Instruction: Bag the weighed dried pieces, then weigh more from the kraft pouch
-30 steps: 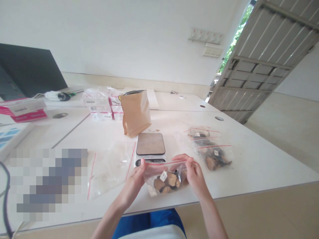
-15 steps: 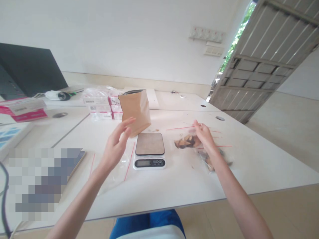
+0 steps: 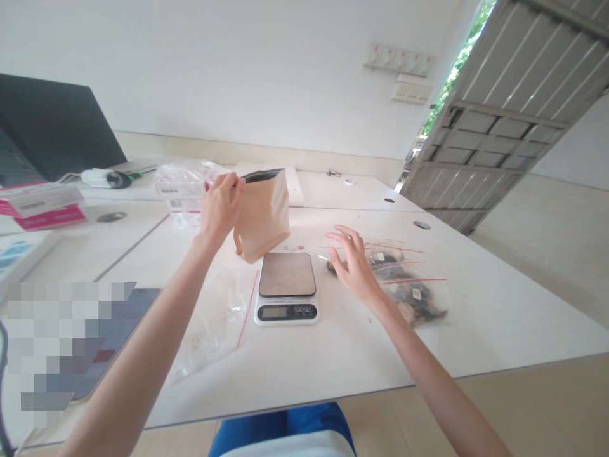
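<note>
A brown paper pouch point(image 3: 262, 216) stands upright behind a small digital scale point(image 3: 287, 287), its top open. My left hand point(image 3: 220, 204) pinches the pouch's upper left rim. My right hand point(image 3: 353, 263) hovers with fingers spread just right of the scale, over the edge of a pile of clear zip bags point(image 3: 404, 285) holding dark brown chunks. The scale's platform is bare. An empty clear zip bag point(image 3: 216, 317) with a red strip lies flat to the left of the scale.
Clear packets with pink labels point(image 3: 183, 190) sit behind the pouch. A dark monitor point(image 3: 52, 127) and pink boxes point(image 3: 40, 206) stand at far left. A white table point(image 3: 333, 355) edge runs along the front; a slatted door point(image 3: 514, 108) leans at right.
The filled bag held in both hands was set down on the pile at right and released. My left hand rose and took hold of the pouch's rim.
</note>
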A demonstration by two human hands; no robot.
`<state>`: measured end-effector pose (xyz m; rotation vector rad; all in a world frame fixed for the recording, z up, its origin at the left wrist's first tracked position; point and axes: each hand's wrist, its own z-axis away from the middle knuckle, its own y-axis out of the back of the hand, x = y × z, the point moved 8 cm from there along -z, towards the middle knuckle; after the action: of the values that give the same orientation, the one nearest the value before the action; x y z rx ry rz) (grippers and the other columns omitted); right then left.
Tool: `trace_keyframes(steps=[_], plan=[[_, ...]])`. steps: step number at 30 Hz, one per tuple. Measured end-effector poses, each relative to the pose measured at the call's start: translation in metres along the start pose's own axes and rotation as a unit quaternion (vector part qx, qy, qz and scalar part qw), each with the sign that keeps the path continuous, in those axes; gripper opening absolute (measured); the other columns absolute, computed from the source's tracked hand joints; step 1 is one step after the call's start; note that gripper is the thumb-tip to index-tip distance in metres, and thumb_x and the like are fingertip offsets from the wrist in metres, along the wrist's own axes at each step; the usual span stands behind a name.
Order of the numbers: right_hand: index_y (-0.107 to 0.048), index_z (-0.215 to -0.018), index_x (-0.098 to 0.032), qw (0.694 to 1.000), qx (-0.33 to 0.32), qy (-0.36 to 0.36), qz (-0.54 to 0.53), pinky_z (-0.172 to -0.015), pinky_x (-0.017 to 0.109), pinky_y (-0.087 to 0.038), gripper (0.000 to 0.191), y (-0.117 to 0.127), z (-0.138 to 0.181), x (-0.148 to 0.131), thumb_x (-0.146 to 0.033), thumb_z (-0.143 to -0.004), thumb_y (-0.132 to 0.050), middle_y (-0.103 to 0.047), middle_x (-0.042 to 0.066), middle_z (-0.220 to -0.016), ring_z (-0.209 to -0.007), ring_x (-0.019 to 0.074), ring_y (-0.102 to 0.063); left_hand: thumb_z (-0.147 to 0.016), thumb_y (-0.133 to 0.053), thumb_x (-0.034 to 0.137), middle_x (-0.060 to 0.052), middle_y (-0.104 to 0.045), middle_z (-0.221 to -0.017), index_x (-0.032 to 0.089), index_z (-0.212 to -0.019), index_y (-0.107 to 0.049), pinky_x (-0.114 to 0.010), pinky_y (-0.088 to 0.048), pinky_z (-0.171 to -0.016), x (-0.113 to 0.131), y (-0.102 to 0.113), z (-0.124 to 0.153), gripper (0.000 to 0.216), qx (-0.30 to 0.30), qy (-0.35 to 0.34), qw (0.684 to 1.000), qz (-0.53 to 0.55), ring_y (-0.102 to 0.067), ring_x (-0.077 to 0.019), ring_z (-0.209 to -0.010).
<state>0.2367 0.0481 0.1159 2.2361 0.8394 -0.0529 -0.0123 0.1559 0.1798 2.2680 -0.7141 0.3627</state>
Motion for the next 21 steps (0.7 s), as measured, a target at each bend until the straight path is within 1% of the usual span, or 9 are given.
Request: trace_keyframes(steps=[2, 4, 7, 9, 11, 14, 17, 19, 21], plan=[[-0.047, -0.125, -0.021, 0.998, -0.015, 0.050, -0.031, -0.106, 0.044, -0.037, 0.031, -0.001, -0.013, -0.027, -0.024, -0.096, -0.036, -0.049, 0.013, -0.129, -0.126, 0.0210, -0.043, -0.092, -0.036, 0.036, -0.008, -0.065, -0.105, 0.020, -0.094, -0.060, -0.030, -0.044, -0.077, 0.012, 0.006, 0.011, 0.029, 0.009, -0.010, 1.000, 0.010, -0.062, -0.0194, -0.087], [-0.042, -0.132, -0.022, 0.994, -0.032, 0.094, -0.048, -0.109, 0.043, -0.035, 0.036, -0.006, -0.027, -0.049, -0.024, -0.097, -0.033, -0.047, 0.012, -0.134, -0.130, 0.0197, -0.041, -0.090, -0.041, 0.036, -0.005, -0.066, -0.092, 0.020, -0.082, -0.058, -0.027, -0.041, -0.068, 0.023, 0.008, 0.023, 0.024, -0.010, 0.001, 1.000, 0.003, -0.060, -0.0176, -0.077], [-0.032, -0.141, -0.021, 0.991, -0.062, 0.116, -0.031, -0.113, 0.044, -0.031, 0.044, -0.024, -0.046, -0.065, -0.025, -0.097, -0.029, -0.037, 0.011, -0.145, -0.137, 0.0198, -0.032, -0.087, -0.047, 0.035, -0.003, -0.066, -0.091, 0.021, -0.077, -0.055, -0.026, -0.039, -0.064, 0.037, 0.011, 0.035, 0.019, -0.044, 0.011, 0.999, -0.008, -0.059, -0.0170, -0.076], [-0.030, -0.142, -0.015, 0.991, -0.077, 0.107, 0.000, -0.115, 0.045, -0.028, 0.047, -0.039, -0.056, -0.066, -0.025, -0.096, -0.030, -0.035, 0.013, -0.147, -0.140, 0.0223, -0.026, -0.084, -0.050, 0.035, -0.002, -0.066, -0.095, 0.021, -0.084, -0.055, -0.027, -0.040, -0.065, 0.042, 0.013, 0.038, 0.014, -0.066, 0.017, 0.998, 0.004, -0.060, -0.0168, -0.077], [-0.035, -0.139, -0.007, 0.991, -0.086, 0.102, 0.031, -0.115, 0.045, -0.026, 0.047, -0.048, -0.061, -0.067, -0.023, -0.095, -0.031, -0.039, 0.017, -0.144, -0.141, 0.0255, -0.024, -0.081, -0.054, 0.035, -0.003, -0.066, -0.103, 0.022, -0.101, -0.053, -0.027, -0.043, -0.067, 0.044, 0.015, 0.038, 0.024, -0.089, 0.018, 0.995, 0.035, -0.062, -0.0164, -0.078], [-0.050, -0.126, -0.005, 0.987, -0.107, 0.109, 0.056, -0.109, 0.044, -0.032, 0.040, -0.048, -0.061, -0.075, -0.015, -0.092, -0.032, -0.054, 0.019, -0.128, -0.132, 0.0278, -0.038, -0.078, -0.054, 0.032, -0.003, -0.066, -0.112, 0.023, -0.120, -0.047, -0.028, -0.046, -0.073, 0.044, 0.018, 0.037, 0.043, -0.139, 0.002, 0.989, 0.050, -0.063, -0.0170, -0.081], [-0.062, -0.104, -0.013, 0.978, -0.195, 0.059, 0.038, -0.091, 0.040, -0.045, 0.033, -0.046, -0.061, -0.079, -0.012, -0.090, -0.032, -0.066, 0.013, -0.103, -0.104, 0.0249, -0.059, -0.080, -0.049, 0.030, -0.002, -0.069, -0.107, 0.024, -0.108, -0.060, -0.031, -0.045, -0.079, 0.045, 0.016, 0.042, 0.031, -0.199, -0.023, 0.980, -0.009, -0.064, -0.0210, -0.088], [-0.065, -0.092, -0.017, 0.956, -0.292, 0.000, 0.007, -0.079, 0.034, -0.047, 0.031, -0.056, -0.060, -0.074, -0.013, -0.089, -0.034, -0.069, 0.009, -0.095, -0.089, 0.0217, -0.063, -0.080, -0.048, 0.030, -0.002, -0.071, -0.101, 0.022, -0.099, -0.065, -0.031, -0.045, -0.076, 0.051, 0.011, 0.048, 0.027, -0.249, -0.046, 0.967, -0.038, -0.064, -0.0223, -0.085], [-0.067, -0.082, -0.018, 0.930, -0.364, -0.048, -0.020, -0.072, 0.030, -0.047, 0.024, -0.072, -0.060, -0.068, -0.013, -0.085, -0.043, -0.070, 0.008, -0.091, -0.080, 0.0206, -0.064, -0.080, -0.046, 0.028, -0.003, -0.072, -0.093, 0.020, -0.099, -0.064, -0.029, -0.045, -0.070, 0.059, 0.002, 0.057, 0.028, -0.311, -0.070, 0.946, -0.059, -0.065, -0.0206, -0.075]])
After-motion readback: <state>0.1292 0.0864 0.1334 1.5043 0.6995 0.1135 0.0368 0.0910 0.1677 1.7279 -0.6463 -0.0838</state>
